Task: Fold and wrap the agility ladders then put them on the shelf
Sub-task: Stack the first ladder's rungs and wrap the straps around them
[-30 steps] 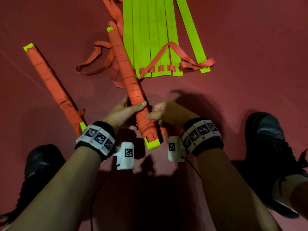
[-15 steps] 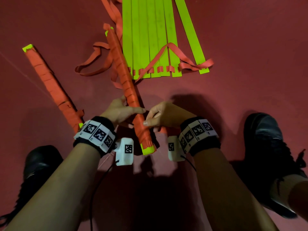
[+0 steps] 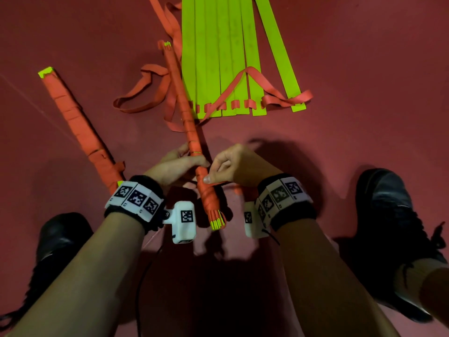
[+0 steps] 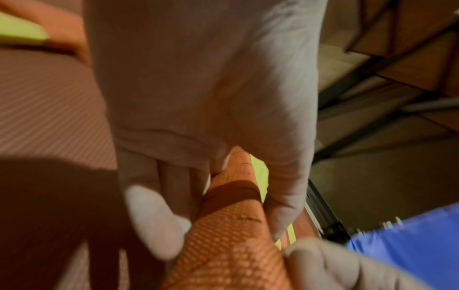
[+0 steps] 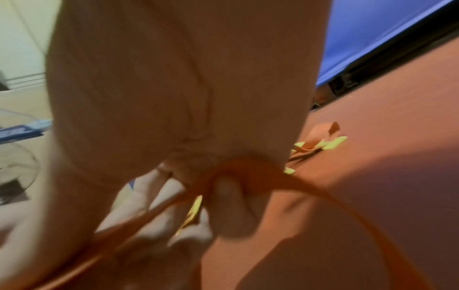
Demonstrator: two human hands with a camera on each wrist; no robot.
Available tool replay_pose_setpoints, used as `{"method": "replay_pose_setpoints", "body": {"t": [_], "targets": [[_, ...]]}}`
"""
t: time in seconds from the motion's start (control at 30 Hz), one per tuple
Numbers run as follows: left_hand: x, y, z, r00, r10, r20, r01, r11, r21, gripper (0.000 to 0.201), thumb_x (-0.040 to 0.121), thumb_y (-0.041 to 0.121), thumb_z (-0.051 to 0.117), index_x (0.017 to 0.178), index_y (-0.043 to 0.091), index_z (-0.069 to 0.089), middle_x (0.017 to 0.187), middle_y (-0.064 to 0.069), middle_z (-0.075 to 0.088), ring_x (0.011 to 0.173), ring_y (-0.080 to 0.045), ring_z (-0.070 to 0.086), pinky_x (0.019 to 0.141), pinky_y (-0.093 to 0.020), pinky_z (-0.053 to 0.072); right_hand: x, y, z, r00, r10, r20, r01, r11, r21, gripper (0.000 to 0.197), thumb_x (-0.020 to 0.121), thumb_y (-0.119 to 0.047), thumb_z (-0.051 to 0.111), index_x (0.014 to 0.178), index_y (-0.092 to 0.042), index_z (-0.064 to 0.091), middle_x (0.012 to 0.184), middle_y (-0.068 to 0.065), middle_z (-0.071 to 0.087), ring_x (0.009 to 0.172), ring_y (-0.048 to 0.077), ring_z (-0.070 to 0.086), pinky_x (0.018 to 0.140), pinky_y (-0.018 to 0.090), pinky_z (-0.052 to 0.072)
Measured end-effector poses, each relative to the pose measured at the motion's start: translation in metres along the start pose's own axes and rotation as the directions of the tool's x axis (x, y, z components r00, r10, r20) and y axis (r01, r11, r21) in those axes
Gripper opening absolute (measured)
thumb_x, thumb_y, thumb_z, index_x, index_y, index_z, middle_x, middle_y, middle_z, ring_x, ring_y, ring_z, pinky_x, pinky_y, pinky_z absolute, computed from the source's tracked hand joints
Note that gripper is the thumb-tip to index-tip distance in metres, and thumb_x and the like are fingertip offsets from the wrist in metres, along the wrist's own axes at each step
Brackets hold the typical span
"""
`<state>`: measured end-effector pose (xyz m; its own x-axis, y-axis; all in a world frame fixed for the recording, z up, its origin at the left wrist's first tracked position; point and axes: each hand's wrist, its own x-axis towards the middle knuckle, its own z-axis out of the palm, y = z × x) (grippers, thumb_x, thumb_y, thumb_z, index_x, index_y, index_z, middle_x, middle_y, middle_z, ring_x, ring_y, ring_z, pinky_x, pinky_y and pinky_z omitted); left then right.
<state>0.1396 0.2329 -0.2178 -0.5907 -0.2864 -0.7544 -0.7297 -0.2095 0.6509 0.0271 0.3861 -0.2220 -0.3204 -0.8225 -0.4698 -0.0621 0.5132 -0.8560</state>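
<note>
A folded agility ladder bundle (image 3: pixel 187 122), green rungs wound in orange strap, stands tilted on edge between my hands; the left wrist view shows the bundle (image 4: pixel 233 241) close up. My left hand (image 3: pixel 177 164) grips it near its lower end, thumb across the wrap. My right hand (image 3: pixel 233 166) pinches the loose orange strap (image 3: pixel 218 183) against the bundle; the strap (image 5: pixel 250 174) runs through its fingers. A second wrapped bundle (image 3: pixel 80 127) lies on the floor to the left. An unfolded ladder (image 3: pixel 233 57) with green rungs and loose orange straps lies ahead.
The floor is dark red matting (image 3: pixel 364 93). My black shoes (image 3: pixel 393 229) sit at the right and the other shoe (image 3: pixel 60 237) at the left. Loose orange strap loops (image 3: pixel 143 93) lie between the bundles. A blue surface (image 5: pixel 377 29) and metal framing (image 4: pixel 372 64) stand at the room's edge.
The held bundle has turned onto its edge, so it looks narrower and its rung ends show at the bottom. Both hands kept hold; the right hand now draws the strap across.
</note>
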Motion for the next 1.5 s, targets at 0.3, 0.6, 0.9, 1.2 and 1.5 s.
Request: {"method": "replay_pose_setpoints", "body": {"t": [0.3,0.6,0.9,1.2,1.5], "targets": [[0.002,0.001,0.013,0.993,-0.035,-0.11,0.017,0.986,-0.167,0.075,0.051,0.022,0.075,0.121,0.021,0.049,0.125,-0.026,0.068,0.108,-0.045,0.069,0.08,-0.056,0.059,-0.006,0.011,-0.006,0.982,0.135,0.129,-0.14,0.99,0.035,0.007,0.089,-0.02,0.078,0.086,-0.02,0.072,0.077,0.002,0.07,0.066,0.006,0.059,0.067,0.018,0.047],[0.008,-0.009,0.014,0.986,-0.045,-0.16,0.007,0.972,-0.234,0.037,0.092,0.023,0.074,0.125,0.02,0.059,0.108,-0.01,0.068,0.084,-0.021,0.068,0.065,-0.032,0.056,-0.001,0.013,0.002,0.994,0.109,-0.029,-0.109,0.994,0.016,0.022,0.076,-0.022,0.089,0.076,-0.021,0.067,0.077,0.012,0.075,0.057,0.008,0.06,0.062,0.025,0.05],[0.019,-0.007,0.024,0.889,0.036,-0.456,-0.009,0.998,0.062,0.041,0.081,0.03,0.086,0.109,0.017,0.058,0.09,0.005,0.062,0.089,-0.021,0.063,0.077,-0.032,0.05,0.008,0.017,0.013,0.993,0.06,-0.102,-0.072,0.99,-0.123,0.033,0.066,-0.039,0.094,0.07,-0.025,0.064,0.058,-0.013,0.065,0.053,0.001,0.056,0.059,0.024,0.044],[0.016,-0.004,0.016,0.848,0.1,-0.521,0.028,0.972,0.232,0.066,0.075,0.042,0.086,0.118,0.02,0.04,0.103,0.0,0.061,0.1,-0.027,0.064,0.092,-0.042,0.054,0.002,0.018,0.005,0.995,0.097,-0.007,-0.097,0.994,0.048,0.017,0.077,-0.016,0.087,0.085,-0.023,0.073,0.086,0.006,0.077,0.07,0.002,0.066,0.062,0.024,0.054],[0.015,-0.006,0.008,0.933,0.011,-0.36,-0.092,0.974,-0.208,0.022,0.085,0.016,0.077,0.105,0.014,0.07,0.082,0.001,0.076,0.081,-0.024,0.073,0.062,-0.045,0.064,0.004,0.024,0.0,0.98,0.2,0.004,-0.197,0.965,0.172,0.025,0.077,-0.025,0.089,0.094,-0.018,0.072,0.09,0.002,0.079,0.082,0.01,0.074,0.085,0.031,0.057]]}}
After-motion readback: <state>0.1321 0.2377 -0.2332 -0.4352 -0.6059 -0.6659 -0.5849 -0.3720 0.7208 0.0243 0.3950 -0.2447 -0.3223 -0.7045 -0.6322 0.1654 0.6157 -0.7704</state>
